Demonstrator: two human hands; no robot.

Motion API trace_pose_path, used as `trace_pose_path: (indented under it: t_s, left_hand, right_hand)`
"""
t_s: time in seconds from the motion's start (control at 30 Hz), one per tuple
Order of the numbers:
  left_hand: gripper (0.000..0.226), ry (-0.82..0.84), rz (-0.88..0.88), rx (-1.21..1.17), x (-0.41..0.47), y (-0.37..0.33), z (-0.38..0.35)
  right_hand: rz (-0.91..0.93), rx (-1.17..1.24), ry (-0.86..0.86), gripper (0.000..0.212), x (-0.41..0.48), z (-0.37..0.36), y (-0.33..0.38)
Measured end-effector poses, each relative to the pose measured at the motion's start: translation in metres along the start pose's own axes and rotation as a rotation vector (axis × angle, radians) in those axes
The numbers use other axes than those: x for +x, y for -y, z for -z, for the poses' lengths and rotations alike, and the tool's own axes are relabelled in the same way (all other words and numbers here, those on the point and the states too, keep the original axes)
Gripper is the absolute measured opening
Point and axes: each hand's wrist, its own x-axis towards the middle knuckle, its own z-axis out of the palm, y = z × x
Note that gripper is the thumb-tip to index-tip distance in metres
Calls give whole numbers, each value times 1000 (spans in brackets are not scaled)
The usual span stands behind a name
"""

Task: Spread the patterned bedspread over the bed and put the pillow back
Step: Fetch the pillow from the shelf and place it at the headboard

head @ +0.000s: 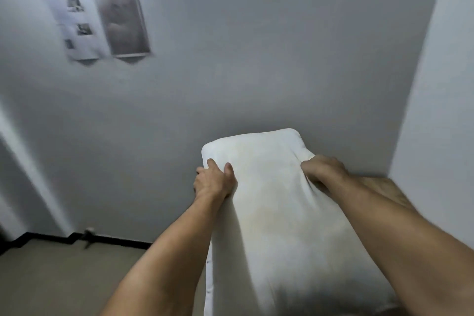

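A white pillow (pixel 277 208) with faint yellowish stains is held up in front of me, its long axis pointing away toward the wall. My left hand (pixel 214 182) grips its left edge near the far end, thumb on top. My right hand (pixel 324 169) clutches the right edge, bunching the cloth. A brownish patch (pixel 384 191) behind my right forearm may be the bedspread; I cannot tell. The rest of the bed is out of view.
A grey wall (pixel 256 59) fills the view, meeting a lighter wall (pixel 441 110) at a corner on the right. Blurred pictures (pixel 102 20) hang at upper left. Beige floor (pixel 64 277) with a black skirting strip lies at lower left.
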Motion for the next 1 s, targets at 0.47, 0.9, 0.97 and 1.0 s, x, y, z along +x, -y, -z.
trace_pose_path:
  t_s: [0.47, 0.9, 0.97, 1.0]
  left_hand:
    - [69, -363, 481, 129, -151, 304, 246]
    - [67, -681, 1113, 211, -432, 478, 375]
    - [67, -736, 1218, 222, -478, 485, 385]
    - [66, -764, 1266, 234, -500, 487, 390]
  right_hand:
    - [537, -16, 177, 49, -276, -77, 224]
    - [1188, -81, 516, 30, -570, -174, 337]
    - [1317, -83, 556, 30, -615, -182, 341]
    - [1374, -84, 576, 32, -636, -186, 342]
